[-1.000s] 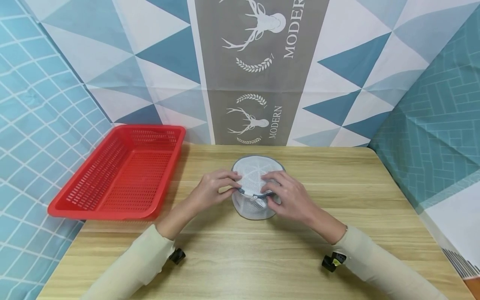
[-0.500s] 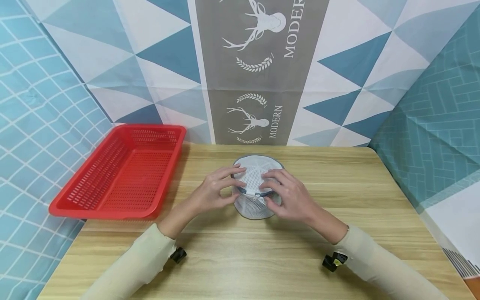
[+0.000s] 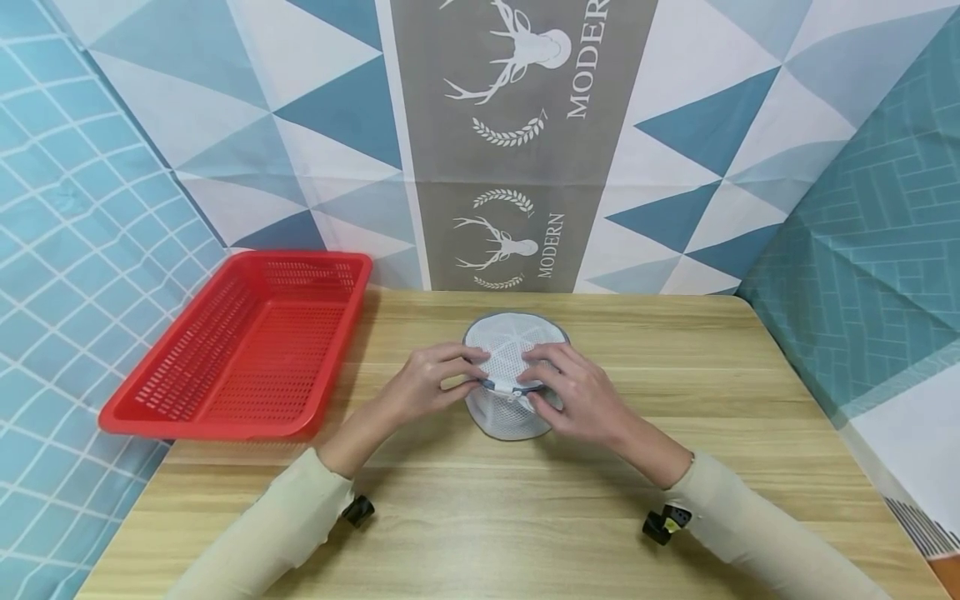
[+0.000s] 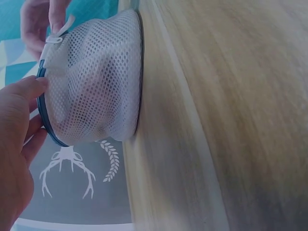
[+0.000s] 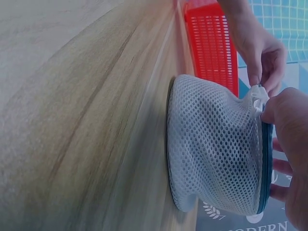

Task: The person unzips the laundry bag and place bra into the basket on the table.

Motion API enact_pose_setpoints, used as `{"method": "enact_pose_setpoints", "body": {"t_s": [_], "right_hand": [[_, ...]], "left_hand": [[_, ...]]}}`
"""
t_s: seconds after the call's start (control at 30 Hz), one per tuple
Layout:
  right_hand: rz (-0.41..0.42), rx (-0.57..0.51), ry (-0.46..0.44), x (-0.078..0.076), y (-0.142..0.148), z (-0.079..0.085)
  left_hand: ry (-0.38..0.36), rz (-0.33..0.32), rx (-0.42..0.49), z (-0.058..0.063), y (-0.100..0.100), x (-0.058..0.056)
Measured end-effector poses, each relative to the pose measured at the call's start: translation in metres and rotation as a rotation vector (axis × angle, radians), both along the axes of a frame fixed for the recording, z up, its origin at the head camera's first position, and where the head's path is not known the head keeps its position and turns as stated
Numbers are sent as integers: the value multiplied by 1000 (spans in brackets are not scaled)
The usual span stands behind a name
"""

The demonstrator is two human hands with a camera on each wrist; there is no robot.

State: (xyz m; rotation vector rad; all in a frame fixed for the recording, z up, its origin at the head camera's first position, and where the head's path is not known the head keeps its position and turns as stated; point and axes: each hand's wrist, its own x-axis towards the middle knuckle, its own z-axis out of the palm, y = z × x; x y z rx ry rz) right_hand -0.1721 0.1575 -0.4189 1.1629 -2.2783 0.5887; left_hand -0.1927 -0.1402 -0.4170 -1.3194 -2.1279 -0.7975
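A round white mesh laundry bag (image 3: 506, 419) stands on the table, its top rim edged in dark blue. The side mesh (image 4: 103, 79) sags inward a little. At the near edge of the top, my left hand (image 3: 431, 382) pinches the rim left of the zipper pull (image 4: 54, 40), thumb below and fingers over the lid. My right hand (image 3: 581, 392) grips the rim on the other side, its thumb close to the pull. In the right wrist view, white fabric (image 5: 259, 96) bunches between the two hands. Whether the right thumb touches the pull cannot be told.
A red plastic basket (image 3: 281, 350) with slotted sides stands at the table's left edge. Patterned cloth (image 3: 495, 150) hangs behind the wooden table (image 3: 495, 517). A small black device (image 3: 358, 510) sits at the left wrist, another (image 3: 660, 527) at the right.
Half a second ago my left fingers were spread wider and the thumb stood off the rim; now they have closed on it again. My right hand stays nearly in place.
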Motion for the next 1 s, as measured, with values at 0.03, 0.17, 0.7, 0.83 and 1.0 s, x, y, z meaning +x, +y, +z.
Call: {"method": "enact_pose_setpoints", "body": {"t_s": [0.03,0.17,0.7,0.83,1.0], "right_hand": [[1,-2,-1,0,0,0],[-3,-8,-7,-1,2,0],[13,-48,8,-2,5,2],[16,-62,28,-2,4,3],[21,-76,67,0,3,2]], "left_hand": [[18,-4,0,0,0,0],[87,-18,-9,-2,2,1],[96,-38,11,0,9,3],[103,-39,20,0,12,2],[97,-23,1,0,14,3]]}}
